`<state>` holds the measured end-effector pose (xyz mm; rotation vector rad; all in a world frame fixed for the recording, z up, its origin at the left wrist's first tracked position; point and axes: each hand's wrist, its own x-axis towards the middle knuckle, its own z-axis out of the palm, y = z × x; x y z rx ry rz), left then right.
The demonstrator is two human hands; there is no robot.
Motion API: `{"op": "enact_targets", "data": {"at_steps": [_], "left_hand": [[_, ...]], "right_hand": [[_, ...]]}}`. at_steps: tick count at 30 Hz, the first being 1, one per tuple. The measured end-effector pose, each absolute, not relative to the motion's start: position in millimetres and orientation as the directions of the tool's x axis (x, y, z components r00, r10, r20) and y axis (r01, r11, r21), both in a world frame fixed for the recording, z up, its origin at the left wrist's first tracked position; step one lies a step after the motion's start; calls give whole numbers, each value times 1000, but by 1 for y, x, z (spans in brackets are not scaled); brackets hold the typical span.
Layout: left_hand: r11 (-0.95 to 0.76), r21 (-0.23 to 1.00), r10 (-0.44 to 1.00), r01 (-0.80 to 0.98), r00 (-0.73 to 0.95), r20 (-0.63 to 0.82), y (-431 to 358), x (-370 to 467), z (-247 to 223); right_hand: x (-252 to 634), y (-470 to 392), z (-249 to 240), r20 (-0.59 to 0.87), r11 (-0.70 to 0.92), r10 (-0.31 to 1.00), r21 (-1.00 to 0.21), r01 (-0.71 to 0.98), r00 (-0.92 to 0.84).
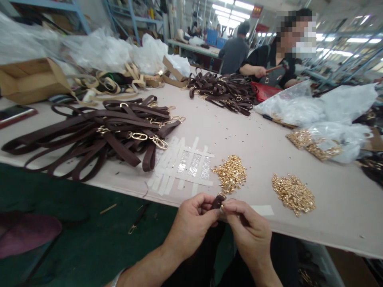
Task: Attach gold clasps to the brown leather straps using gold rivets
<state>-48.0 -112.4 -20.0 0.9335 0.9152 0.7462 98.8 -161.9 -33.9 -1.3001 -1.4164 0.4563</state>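
Note:
At the table's front edge, my left hand (194, 223) is closed around the end of a dark brown leather strap (218, 201), which has a gold metal ring at its tip. My right hand (249, 229) pinches close against the strap, thumb and forefinger together on a tiny gold piece, perhaps a rivet, mostly hidden by the fingertips. Just beyond the hands lies a heap of small gold metal pieces (231, 174). A second heap of gold pieces (293, 194) is farther right. To the left, a pile of brown straps with gold clasps (98, 135) spreads over the table.
Tape strips (194, 165) cover a clear patch on the table (257, 147). More brown straps (224, 89) lie at the back, near a co-worker (275, 56) holding a hammer. Plastic bags (338, 135) with gold parts stand right; a cardboard box (32, 81) and phone (16, 114) are left.

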Motion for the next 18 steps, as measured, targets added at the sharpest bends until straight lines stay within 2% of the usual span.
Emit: {"op": "enact_targets", "data": {"at_steps": [6, 12, 18], "left_hand": [[385, 919, 859, -85, 397, -323, -111, -48, -14], [349, 935, 863, -66, 410, -294, -113, -47, -20], [249, 968, 901, -30, 373, -220, -117, -49, -20]], "right_hand": [[100, -162, -34, 532, 395, 838, -745, 537, 121], [100, -162, -38, 559, 442, 824, -735, 514, 93], [96, -164, -39, 555, 410, 821, -736, 540, 133]]}}
